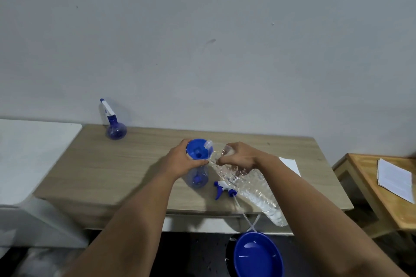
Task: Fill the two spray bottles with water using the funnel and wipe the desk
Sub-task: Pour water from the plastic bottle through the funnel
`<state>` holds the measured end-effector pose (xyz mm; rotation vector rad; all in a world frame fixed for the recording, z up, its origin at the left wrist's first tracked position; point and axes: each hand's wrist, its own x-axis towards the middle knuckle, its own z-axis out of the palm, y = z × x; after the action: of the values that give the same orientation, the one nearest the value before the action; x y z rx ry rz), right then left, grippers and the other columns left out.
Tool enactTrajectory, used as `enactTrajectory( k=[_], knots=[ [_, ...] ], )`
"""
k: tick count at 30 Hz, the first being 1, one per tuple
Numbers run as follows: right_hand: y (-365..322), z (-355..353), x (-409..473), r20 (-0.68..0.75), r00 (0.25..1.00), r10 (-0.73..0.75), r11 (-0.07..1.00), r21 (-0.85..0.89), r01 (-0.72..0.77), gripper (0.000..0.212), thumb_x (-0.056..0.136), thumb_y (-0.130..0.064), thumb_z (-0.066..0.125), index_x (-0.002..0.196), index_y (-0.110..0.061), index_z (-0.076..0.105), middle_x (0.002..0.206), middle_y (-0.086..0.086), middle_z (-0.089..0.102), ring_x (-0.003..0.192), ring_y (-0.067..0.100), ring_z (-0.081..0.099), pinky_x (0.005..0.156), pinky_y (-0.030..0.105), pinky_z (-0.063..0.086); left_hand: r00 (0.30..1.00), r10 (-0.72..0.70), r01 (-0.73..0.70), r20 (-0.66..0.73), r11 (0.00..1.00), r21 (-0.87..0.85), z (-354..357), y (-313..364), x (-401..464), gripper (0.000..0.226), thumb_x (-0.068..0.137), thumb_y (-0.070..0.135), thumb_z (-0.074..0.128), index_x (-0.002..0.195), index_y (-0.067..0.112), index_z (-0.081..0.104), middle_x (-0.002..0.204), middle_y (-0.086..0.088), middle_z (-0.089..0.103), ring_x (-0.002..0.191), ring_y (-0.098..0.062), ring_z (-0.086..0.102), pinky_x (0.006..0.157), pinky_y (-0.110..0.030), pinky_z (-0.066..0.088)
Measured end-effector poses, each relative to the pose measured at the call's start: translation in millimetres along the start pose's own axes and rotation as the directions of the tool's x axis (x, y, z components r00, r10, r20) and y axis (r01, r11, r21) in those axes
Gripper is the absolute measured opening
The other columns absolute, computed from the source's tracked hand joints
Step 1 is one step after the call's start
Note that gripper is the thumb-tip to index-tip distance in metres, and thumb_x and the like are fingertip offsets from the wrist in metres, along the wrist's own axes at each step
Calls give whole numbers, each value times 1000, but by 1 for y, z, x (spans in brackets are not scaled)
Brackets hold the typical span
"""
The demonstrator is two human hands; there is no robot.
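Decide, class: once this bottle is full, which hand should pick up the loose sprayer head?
Right, probably. The sprayer head lies under the right hand, which tilts the water bottle; the left hand steadies the funnel.

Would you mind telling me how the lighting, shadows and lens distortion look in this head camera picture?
Head view: the light is dim and flat with a bluish cast; the left hand throws a soft shadow leftward on the desk; glare glints on the clear water bottle and the blue basin; the wide lens bows the desk's far edge and stretches the forearms.

Head cam, looks fwd/down at desk (126, 164).
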<state>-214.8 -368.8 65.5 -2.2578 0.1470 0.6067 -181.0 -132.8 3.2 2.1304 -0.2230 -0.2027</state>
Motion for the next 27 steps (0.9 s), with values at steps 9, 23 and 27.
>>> enactTrajectory(
  k=[9,23,27],
  knots=[
    [-6,-4,-2,32,997,67,990,-127,-63,48,81,-50,81,113,-17,66,91,7,67,65,22,66,52,28,53,1000,13,-13,-25,1000,8,2,3,-2,69,56,47,93,116,41,60,104,20,69,97,-2,65,81,-23,52],
    [-11,-6,1,37,996,83,975,-211,-74,55,75,-55,81,107,-13,67,91,12,70,62,26,73,54,31,57,1000,13,-10,-28,996,90,-1,11,-3,67,59,44,91,118,39,61,102,19,68,93,-7,65,76,-23,51],
    [-10,-6,4,36,995,90,969,-236,-79,51,74,-56,81,101,-16,65,93,13,72,60,24,74,55,32,59,1000,8,-6,-24,996,88,-1,11,-3,68,58,43,91,119,38,62,104,17,70,95,-8,67,84,-30,56]
  ],
)
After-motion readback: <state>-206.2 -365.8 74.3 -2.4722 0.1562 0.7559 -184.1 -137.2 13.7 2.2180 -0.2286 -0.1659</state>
